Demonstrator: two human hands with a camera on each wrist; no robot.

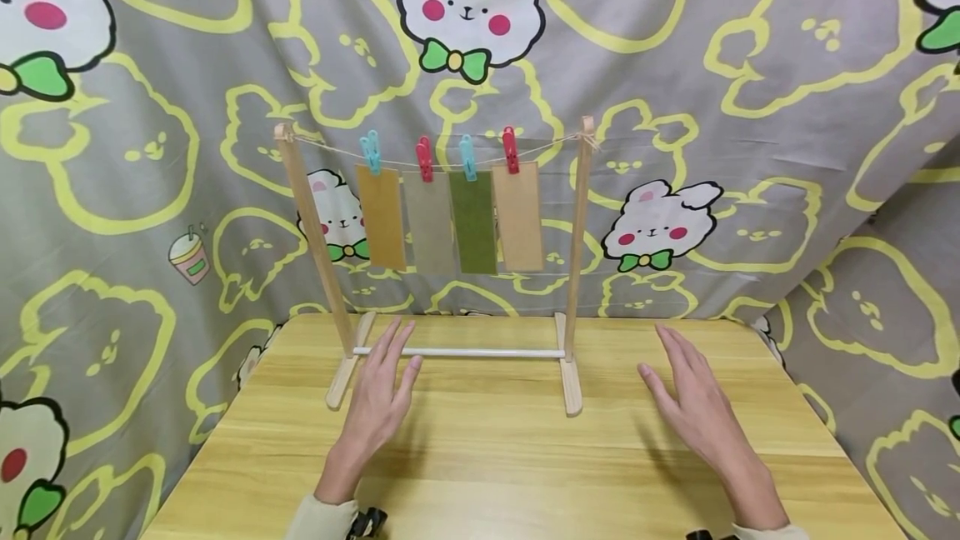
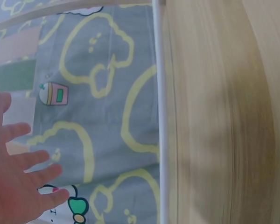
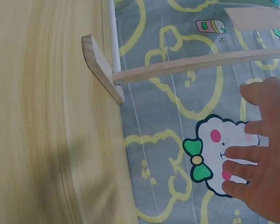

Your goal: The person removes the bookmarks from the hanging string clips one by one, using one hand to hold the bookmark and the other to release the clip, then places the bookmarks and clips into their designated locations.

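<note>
A small wooden rack stands on the table, with a left post (image 1: 318, 248), a right post (image 1: 579, 248) and a white rod (image 1: 480, 352) low between them. From the string (image 1: 330, 149) at its top hang an ochre card (image 1: 382, 219), a grey card (image 1: 430, 223), a green card (image 1: 474, 223) and a beige card (image 1: 520, 215). Blue clothespins (image 1: 468, 158) and red clothespins (image 1: 511, 150) clip them. My left hand (image 1: 378, 402) is held with fingers extended near the rack's left foot (image 1: 343, 382), holding nothing. Right of the rack, my right hand (image 1: 697, 415) is likewise spread, holding nothing.
The wooden table (image 1: 495, 473) extends in front of the rack and to both sides. Behind and beside it hangs a grey curtain (image 1: 652, 140) with yellow outlines and white cartoon animals. The right foot (image 1: 570, 390) of the rack points toward me.
</note>
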